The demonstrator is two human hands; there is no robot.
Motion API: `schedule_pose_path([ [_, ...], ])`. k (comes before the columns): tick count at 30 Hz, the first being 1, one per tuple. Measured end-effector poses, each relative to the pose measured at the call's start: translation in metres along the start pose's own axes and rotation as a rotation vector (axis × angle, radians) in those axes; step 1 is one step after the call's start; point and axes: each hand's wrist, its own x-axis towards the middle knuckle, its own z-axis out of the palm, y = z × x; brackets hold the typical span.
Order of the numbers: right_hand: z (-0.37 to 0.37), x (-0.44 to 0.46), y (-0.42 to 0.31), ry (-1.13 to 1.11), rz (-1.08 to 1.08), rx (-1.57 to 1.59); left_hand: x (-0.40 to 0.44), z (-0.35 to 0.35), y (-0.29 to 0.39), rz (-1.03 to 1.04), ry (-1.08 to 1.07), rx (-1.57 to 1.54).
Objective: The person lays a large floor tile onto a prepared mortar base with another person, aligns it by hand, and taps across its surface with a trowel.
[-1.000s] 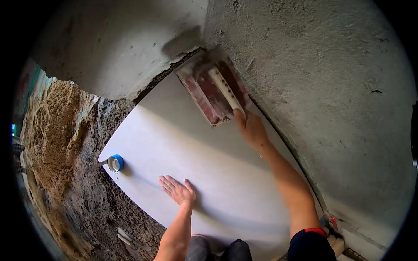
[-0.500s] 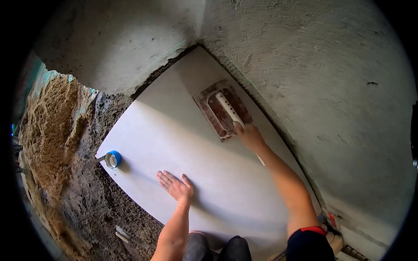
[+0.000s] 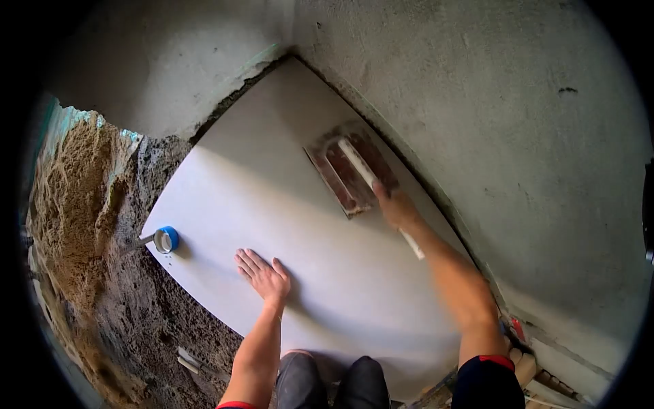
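Observation:
My right hand (image 3: 402,210) grips the pale handle of a hand float (image 3: 345,193), a dirty reddish-brown rectangular plate with a metal frame. The float is over the upper right part of a large pale tile (image 3: 225,204) and is slightly blurred; whether its whole face touches the tile I cannot tell. A pale end of the handle sticks out past my wrist. My left hand (image 3: 264,275) lies flat on the tile, fingers stretched out. To its left, near the tile's left corner, stands a blue ring-shaped thing (image 3: 165,239) with a grey strip beside it.
Bare concrete walls (image 3: 518,136) border the tile at the top and right, with a dark narrow gap between. Dark crumbly mortar (image 3: 163,307) and a sand heap (image 3: 75,184) lie to the left. A pale-handled tool (image 3: 188,361) rests on the mortar. My knees (image 3: 301,382) are at the near edge.
The view has shifted slightly. My right hand and the float show motion blur over nearly the same part of the tile. My left hand stays flat on the tile.

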Motion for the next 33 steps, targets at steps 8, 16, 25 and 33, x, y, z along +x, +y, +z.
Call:
schedule_pose_path([
  [8,0.022,-0.022,0.023,0.455,-0.500,0.221,0.001,0.004,0.002,0.020,0.041,-0.006],
  [16,0.047,0.033,0.025,0.155,-0.100,-0.005,0.018,-0.008,-0.037,0.203,0.026,-0.304],
  [25,0.117,-0.085,0.175,0.218,0.091,0.032,0.128,-0.070,-0.184,-0.277,0.411,-0.567],
  [33,0.160,-0.134,0.219,0.335,0.189,0.222,0.178,-0.052,-0.135,-0.199,0.630,-0.661],
])
